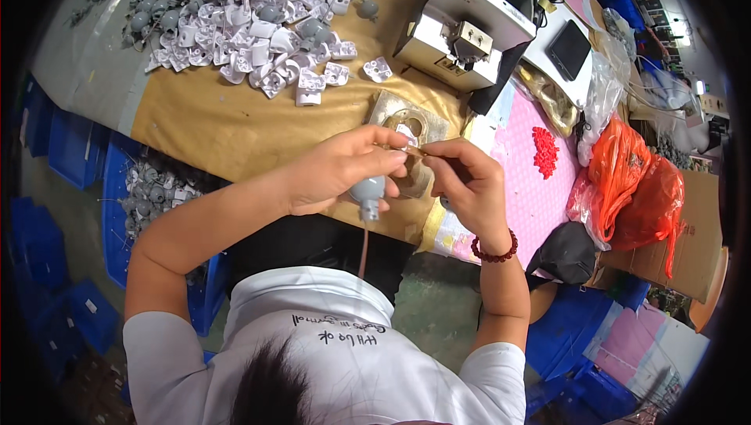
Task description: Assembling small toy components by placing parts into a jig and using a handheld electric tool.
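Note:
Both hands meet over the near edge of the bench. My left hand [336,168] is closed round a grey, ball-shaped housing [368,190], from which a thin cable [364,249] hangs toward my lap. Its thumb and forefinger pinch close to the fingertips of my right hand [473,182], which is also closed in a pinch. Between them shows a thin brownish piece [416,151], perhaps wire ends; it is too small to name. Just beyond lies a square metal block [438,124] with a round recess, and a white part shows in it. My fingers hide part of the block.
White plastic brackets [258,50] and grey ball housings [168,18] are heaped at the far left. A white machine [446,61] stands beyond the block. Small red pieces [545,153] lie on pink sheeting, beside red bags [645,198]. A blue crate [116,214] sits left, below the bench.

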The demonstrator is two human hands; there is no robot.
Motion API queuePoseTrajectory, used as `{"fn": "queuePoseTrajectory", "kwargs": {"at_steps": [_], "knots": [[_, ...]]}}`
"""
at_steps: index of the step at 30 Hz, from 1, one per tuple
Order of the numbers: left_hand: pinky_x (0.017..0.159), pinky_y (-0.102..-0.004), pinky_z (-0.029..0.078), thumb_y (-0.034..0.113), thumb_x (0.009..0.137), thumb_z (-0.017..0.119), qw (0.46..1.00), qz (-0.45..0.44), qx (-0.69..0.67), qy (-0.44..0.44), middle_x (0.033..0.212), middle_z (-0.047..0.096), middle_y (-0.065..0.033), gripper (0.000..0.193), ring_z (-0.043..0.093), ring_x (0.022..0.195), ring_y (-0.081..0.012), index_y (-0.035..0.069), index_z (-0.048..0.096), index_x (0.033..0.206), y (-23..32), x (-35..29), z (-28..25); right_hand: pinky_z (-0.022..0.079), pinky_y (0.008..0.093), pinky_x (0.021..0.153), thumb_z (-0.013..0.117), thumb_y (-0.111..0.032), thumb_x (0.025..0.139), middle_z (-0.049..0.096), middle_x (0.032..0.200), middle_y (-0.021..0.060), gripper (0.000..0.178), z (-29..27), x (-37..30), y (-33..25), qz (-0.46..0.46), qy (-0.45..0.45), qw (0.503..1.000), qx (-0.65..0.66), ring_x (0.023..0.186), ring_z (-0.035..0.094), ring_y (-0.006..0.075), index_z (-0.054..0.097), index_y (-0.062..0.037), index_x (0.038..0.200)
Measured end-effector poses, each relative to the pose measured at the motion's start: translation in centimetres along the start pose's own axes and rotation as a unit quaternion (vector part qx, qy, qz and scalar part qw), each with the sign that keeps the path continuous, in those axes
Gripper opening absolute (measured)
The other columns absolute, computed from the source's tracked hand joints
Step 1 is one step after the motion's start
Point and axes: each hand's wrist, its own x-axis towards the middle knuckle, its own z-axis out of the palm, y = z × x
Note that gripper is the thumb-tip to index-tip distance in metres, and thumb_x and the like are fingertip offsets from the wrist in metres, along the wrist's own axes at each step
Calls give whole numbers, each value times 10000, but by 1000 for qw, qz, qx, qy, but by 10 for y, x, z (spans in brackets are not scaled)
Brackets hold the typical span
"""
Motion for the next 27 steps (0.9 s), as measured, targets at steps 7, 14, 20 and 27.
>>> {"fn": "queuePoseTrajectory", "kwargs": {"at_steps": [7, 14, 20, 27], "knots": [[843, -332, 528, 114, 902, 708, 872, 256, 407, 92, 1105, 628, -88, 399, 632, 974, -180, 14, 542, 1251, -30, 16, -20, 550, 358, 636, 695, 45, 797, 640, 894, 130, 266, 11, 15, 33, -219, 12, 941, -257, 737, 658, 313, 703, -41, 1048], [862, -383, 503, 110, 840, 733, 803, 303, 499, 121, 1073, 637, -140, 365, 637, 984, -300, 15, 583, 1160, -29, 24, -23, 543, 371, 629, 679, -23, 765, 616, 921, 97, 319, 10, 24, 37, -287, -20, 862, -416, 811, 630, 276, 689, -41, 1084], [856, -392, 500, 146, 856, 721, 795, 298, 517, 108, 1063, 634, -144, 344, 632, 990, -313, 23, 582, 1147, -24, 24, -23, 538, 365, 661, 643, -29, 772, 595, 956, 100, 323, 3, 26, 26, -290, -76, 834, -464, 853, 606, 270, 673, -23, 1094], [820, -419, 498, 132, 859, 702, 761, 306, 558, 125, 1047, 609, -145, 319, 615, 954, -343, 35, 584, 1139, -23, 25, -20, 536, 341, 645, 630, -64, 747, 559, 907, 91, 243, 6, 27, 20, -314, -88, 789, -521, 809, 578, 241, 661, -12, 983]]}}
